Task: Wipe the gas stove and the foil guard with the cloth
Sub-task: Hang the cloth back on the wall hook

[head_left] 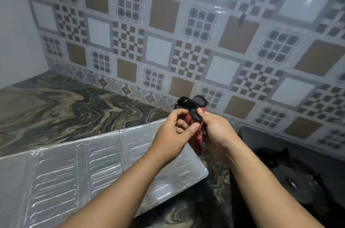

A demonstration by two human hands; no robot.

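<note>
A red and black cloth is bunched upright between both hands, above the counter and in front of the tiled wall. My left hand pinches its left side and my right hand grips its right side. The silver foil guard lies flat on the counter at the lower left, partly under my left forearm. The dark gas stove sits at the lower right, with a burner visible beside my right forearm.
A marbled dark counter runs along the left and under the foil guard. A patterned tile wall rises close behind. A plain white wall closes off the left side.
</note>
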